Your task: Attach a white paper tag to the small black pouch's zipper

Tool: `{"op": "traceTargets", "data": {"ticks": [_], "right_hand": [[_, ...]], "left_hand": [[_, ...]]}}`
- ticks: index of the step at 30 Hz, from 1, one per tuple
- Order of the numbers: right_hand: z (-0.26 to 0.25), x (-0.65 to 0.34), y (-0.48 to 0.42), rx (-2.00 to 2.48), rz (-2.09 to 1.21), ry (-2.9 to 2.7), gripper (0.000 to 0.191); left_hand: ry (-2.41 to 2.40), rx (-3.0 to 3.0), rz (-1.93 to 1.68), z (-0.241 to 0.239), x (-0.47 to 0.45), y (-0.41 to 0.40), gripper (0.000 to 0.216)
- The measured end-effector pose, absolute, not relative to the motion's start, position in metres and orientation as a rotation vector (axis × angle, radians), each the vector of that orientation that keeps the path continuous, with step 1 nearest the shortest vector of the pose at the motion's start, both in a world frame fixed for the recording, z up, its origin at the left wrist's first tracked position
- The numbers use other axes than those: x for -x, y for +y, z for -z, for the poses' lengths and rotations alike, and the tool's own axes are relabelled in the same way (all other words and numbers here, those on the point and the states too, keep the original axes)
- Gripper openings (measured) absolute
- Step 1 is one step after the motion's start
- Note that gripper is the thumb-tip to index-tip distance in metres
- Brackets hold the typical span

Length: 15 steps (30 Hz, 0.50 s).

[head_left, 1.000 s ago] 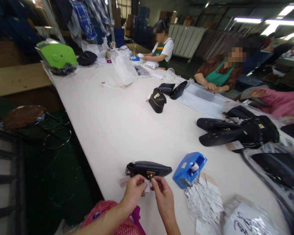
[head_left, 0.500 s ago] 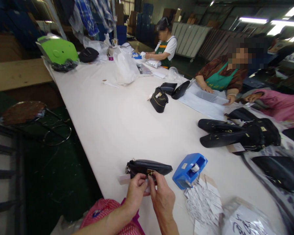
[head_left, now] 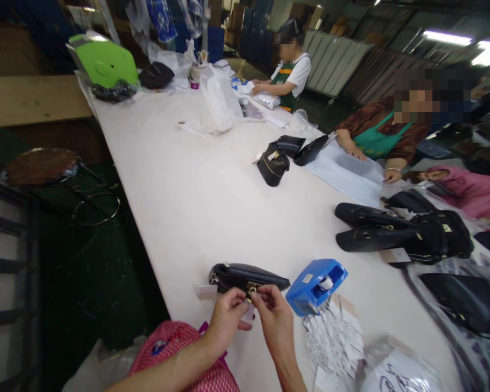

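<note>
Toward the near end of the white table (head_left: 179, 201), and not far from its long left edge, a black pouch (head_left: 242, 276) lies just beyond the fingertips of both hands. Its long axis goes from left to right, across the front of the person, and slants a little, so that the right end is slightly nearer to the body. The gold clasp (head_left: 251, 286) is on the side which faces the person, to the right of the pouch's middle, and it is the point where the hands meet. Of the two, the right hand (head_left: 274, 309) is nearer to it: the thumb and forefinger are bent together directly at the clasp, but I cannot tell if they grip something so small. The left hand (head_left: 229, 314) is just beside, on the side of the table's left edge, and it appears to pinch a small white tag (head_left: 250, 314) below the clasp. Between the hands there is only a narrow gap. A pale card (head_left: 208, 289) shows at the pouch's left end. Just beside the right end stands a blue tape dispenser (head_left: 304, 291), and nearer to the body lies a pile of white tags (head_left: 332, 340).
</note>
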State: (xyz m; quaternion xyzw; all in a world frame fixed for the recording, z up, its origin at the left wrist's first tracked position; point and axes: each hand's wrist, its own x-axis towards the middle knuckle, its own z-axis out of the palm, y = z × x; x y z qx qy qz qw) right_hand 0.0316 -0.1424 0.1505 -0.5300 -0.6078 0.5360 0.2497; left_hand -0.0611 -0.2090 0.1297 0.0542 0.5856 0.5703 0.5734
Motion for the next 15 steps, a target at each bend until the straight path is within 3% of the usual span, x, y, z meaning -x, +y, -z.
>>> {"op": "traceTargets", "data": {"ticks": [15], "right_hand": [[-0.1411, -0.0359, -0.1375, 1.407, -1.625, -1.494, 0.029]], "left_hand": [[1.362, -0.060, -1.275, -0.1281, 0.0662, -0.2186, 0.038]]}}
